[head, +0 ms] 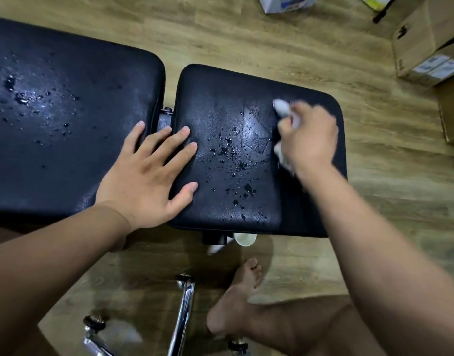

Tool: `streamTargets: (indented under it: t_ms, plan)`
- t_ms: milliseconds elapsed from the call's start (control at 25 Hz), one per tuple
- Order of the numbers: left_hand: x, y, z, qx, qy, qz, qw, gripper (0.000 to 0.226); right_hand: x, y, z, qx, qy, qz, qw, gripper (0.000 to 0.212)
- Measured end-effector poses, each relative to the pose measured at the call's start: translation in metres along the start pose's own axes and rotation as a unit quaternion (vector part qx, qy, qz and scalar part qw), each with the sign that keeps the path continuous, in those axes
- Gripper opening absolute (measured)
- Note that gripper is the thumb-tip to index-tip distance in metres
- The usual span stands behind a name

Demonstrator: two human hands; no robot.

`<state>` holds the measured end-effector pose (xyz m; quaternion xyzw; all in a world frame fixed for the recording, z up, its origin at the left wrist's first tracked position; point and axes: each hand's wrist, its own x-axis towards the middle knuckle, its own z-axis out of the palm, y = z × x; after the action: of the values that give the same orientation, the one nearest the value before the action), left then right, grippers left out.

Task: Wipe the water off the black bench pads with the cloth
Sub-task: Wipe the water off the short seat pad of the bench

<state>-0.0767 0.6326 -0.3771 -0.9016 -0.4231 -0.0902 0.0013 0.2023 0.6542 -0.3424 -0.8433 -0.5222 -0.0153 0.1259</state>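
Two black bench pads lie side by side on a frame. The long left pad [66,119] carries water drops toward its left part. The smaller right pad [220,104] has drops scattered over its middle and near edge. My right hand [309,138] is closed around a white cloth [281,106] and presses it on the right part of the smaller pad; the strip to the right of the cloth looks dry. My left hand [149,173] rests flat with fingers spread, bridging the gap between the two pads.
A white paper cup [245,239] lies on the wooden floor under the near edge of the right pad. Chrome chair legs with castors [184,312] stand in front. My bare foot [236,299] is beside them. Cardboard boxes [426,42] sit at the far right.
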Motion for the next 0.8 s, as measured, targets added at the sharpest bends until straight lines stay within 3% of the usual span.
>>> streamTargets:
  t_ms: [120, 200, 520, 640, 800]
  plan:
    - [0.001, 0.001, -0.001, 0.003, -0.002, -0.002, 1.000, 0.067, 0.065, -0.018, 0.011, 0.004, -0.023, 0.026, 0.999, 0.033]
    - [0.000, 0.000, 0.000, 0.007, -0.004, -0.002, 1.000, 0.067, 0.058, -0.018, 0.010, 0.022, -0.017, 0.047, 0.999, 0.033]
    - [-0.001, -0.001, 0.005, 0.000, 0.011, -0.004, 1.000, 0.066, -0.177, 0.032, -0.028, 0.100, 0.013, -0.025, 0.995, 0.024]
    - [-0.001, 0.000, 0.006, -0.003, 0.023, -0.004, 1.000, 0.066, -0.150, 0.021, -0.025, 0.101, 0.003, -0.004, 0.995, 0.029]
    - [-0.001, 0.000, 0.006, -0.003, 0.027, -0.004, 1.000, 0.065, -0.035, -0.014, -0.004, 0.011, 0.007, -0.015, 1.000, 0.030]
